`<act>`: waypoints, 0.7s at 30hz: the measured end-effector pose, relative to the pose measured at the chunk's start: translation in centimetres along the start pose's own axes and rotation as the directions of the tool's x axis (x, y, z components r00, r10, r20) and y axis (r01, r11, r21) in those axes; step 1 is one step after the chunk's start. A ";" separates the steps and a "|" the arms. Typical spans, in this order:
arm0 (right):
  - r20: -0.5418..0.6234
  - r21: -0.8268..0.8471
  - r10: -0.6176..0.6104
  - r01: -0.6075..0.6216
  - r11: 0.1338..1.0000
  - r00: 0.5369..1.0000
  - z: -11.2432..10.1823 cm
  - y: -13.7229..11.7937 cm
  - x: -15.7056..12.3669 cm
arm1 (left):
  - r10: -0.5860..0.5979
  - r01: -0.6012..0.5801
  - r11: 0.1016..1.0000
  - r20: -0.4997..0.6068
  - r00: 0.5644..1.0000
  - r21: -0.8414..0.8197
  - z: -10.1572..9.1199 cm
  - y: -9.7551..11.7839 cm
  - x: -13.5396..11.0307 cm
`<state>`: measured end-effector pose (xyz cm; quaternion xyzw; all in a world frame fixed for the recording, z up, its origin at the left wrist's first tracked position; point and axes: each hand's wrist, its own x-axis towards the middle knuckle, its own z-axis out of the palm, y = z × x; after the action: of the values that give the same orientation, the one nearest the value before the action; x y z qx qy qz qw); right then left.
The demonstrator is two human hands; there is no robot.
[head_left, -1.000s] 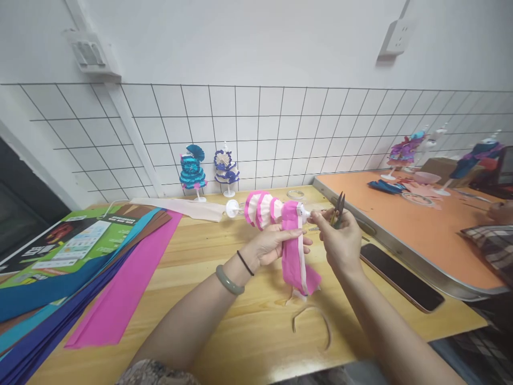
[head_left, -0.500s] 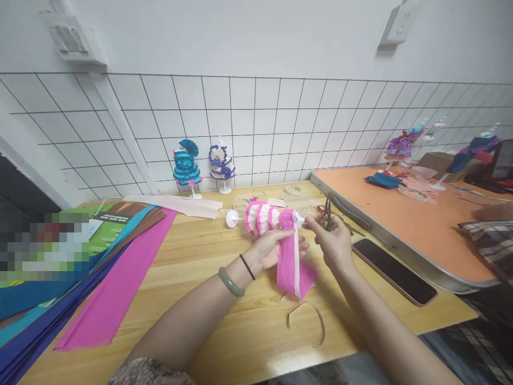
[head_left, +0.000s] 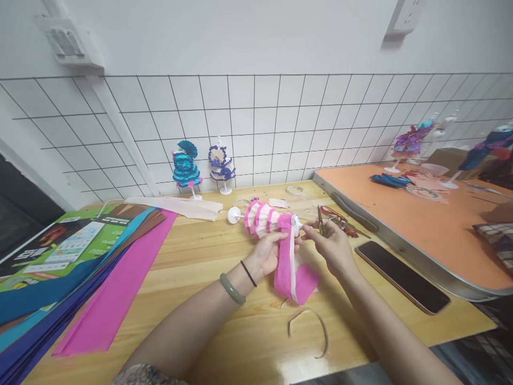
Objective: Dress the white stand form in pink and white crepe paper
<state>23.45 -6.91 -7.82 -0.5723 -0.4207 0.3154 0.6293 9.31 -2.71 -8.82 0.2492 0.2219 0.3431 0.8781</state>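
Observation:
A miniature dress form (head_left: 262, 219) in pink and white ruffled crepe paper lies on its side, its round white base to the left. My left hand (head_left: 269, 253) is closed around its bodice, thumb on top. From the bodice a pink crepe paper strip with a white edge (head_left: 285, 262) hangs toward me and folds on the table. My right hand (head_left: 335, 247) is closed at the white neck end, its thumb and forefinger pinching there. Small scissors (head_left: 321, 222) are tucked in that hand, blades pointing up. The fingers of my left hand behind the strip are partly hidden.
Crepe paper strips (head_left: 124, 278) and a green packet (head_left: 76, 240) lie at left. Two dressed forms (head_left: 185, 171) stand by the wall. A phone (head_left: 403, 276) is right of my hand. Beyond it are red-handled scissors (head_left: 334, 215) and an orange table (head_left: 377, 206). A thin curled strip (head_left: 324, 326) lies in front.
The pink strip's lower end has swung and spread further on the table. Both hands keep their hold, and the right hand's scissors have tilted slightly left. The view has shifted a little.

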 end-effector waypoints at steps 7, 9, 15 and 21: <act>0.085 -0.147 -0.031 0.043 0.988 0.996 -1.2 -0.4 0.1 | 0.027 -0.028 0.997 0.014 1.000 0.065 -0.2 -0.3 0.1; 0.081 -0.264 -0.078 0.097 0.959 0.994 -2.1 -0.5 0.5 | 0.021 -0.022 0.998 0.014 1.000 0.066 -0.3 -0.4 0.3; 0.186 -0.673 -0.155 0.241 0.699 0.970 -4.9 -2.2 0.5 | 0.031 -0.032 0.996 0.022 0.999 0.078 -0.9 -0.7 0.8; 0.472 -0.668 0.046 0.324 0.670 0.880 -5.0 -4.8 -0.3 | 0.030 -0.034 0.993 0.032 0.999 0.110 -0.7 -0.6 0.7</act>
<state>27.34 -10.12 -3.05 -0.6505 -0.6883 0.1945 0.2555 9.64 -2.41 -9.85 0.3059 0.2229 0.3405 0.8607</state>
